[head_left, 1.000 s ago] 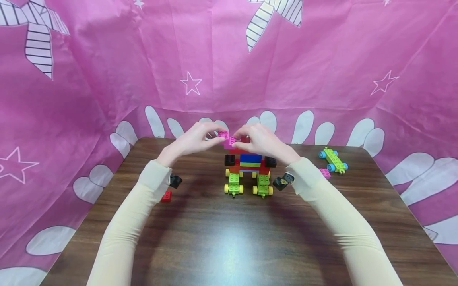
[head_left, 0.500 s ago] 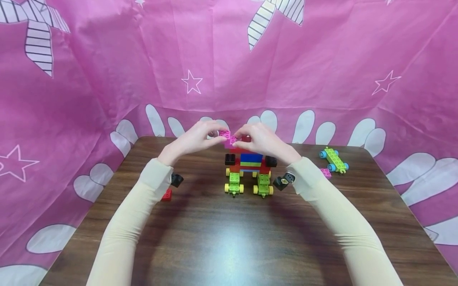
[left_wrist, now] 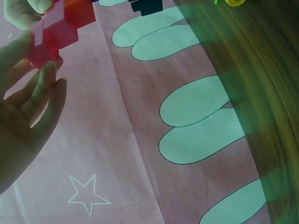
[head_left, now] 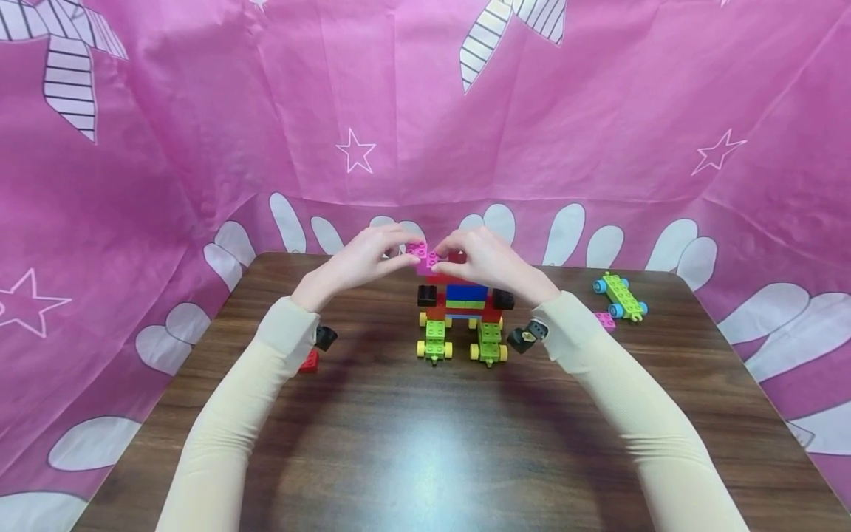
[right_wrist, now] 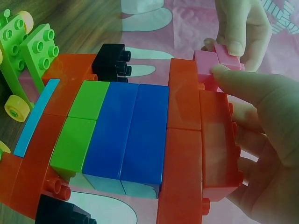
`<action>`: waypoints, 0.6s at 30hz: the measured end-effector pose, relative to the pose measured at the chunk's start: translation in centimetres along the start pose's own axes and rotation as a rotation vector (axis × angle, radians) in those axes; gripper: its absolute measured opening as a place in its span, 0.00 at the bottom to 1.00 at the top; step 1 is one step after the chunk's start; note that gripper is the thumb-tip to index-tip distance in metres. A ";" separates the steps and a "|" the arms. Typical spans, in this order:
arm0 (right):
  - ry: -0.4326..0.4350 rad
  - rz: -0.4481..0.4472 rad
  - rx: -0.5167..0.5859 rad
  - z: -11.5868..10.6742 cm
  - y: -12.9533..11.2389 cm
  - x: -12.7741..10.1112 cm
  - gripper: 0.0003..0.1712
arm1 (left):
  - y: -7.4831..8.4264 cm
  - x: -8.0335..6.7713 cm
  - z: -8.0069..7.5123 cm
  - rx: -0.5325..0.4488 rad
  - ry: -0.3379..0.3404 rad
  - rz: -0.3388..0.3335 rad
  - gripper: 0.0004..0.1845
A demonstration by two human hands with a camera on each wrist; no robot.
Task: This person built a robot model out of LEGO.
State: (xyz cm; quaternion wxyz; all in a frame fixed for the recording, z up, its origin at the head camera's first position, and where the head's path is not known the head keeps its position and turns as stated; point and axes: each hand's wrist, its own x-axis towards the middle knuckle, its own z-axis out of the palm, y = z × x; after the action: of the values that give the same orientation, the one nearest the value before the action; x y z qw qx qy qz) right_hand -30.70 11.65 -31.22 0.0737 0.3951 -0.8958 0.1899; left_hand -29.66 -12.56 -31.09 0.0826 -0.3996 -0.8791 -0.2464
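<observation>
A toy-brick figure stands on the table, its blue bricks (right_wrist: 135,135) and red bricks (right_wrist: 184,98) stacked above two green wheeled bases (head_left: 435,341). Two pink bricks (right_wrist: 205,65) sit stepped at its top left corner. My left hand (head_left: 368,255) pinches the outer pink brick (left_wrist: 41,49) between thumb and fingers. Beside it, my right hand (head_left: 484,258) pinches the inner pink brick; its thumb (right_wrist: 243,86) presses that brick's near face. Behind the figure, the right fingers are partly hidden. Whether the pink bricks are fully pressed together cannot be told.
A green wheeled base (head_left: 621,297) with blue wheels lies at the right rear, beside a flat pink brick (head_left: 604,321). On the left, a red brick (head_left: 309,362) lies near my left wrist. A pink patterned cloth (head_left: 425,111) hangs behind the wooden table (head_left: 372,428).
</observation>
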 end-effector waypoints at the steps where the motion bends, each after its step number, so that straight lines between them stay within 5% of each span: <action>1: 0.000 0.000 -0.001 0.0 0.0 0.0 0.18 | 0.0 0.0 0.0 0.006 0.004 0.001 0.20; 7: -0.012 0.016 0.010 -0.2 0.0 -0.1 0.18 | 0.1 0.0 0.1 0.031 0.015 -0.010 0.21; 18: -0.013 0.018 -0.001 -0.1 -0.3 -0.1 0.19 | -0.8 -1.0 0.1 -0.142 0.028 -0.150 0.19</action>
State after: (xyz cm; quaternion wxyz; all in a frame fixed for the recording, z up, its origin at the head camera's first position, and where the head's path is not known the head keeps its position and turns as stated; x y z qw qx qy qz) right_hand -30.47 11.60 -31.05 0.0665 0.3882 -0.8998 0.1876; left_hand -29.60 -13.62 -31.77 0.0475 -0.3342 -0.8855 -0.3191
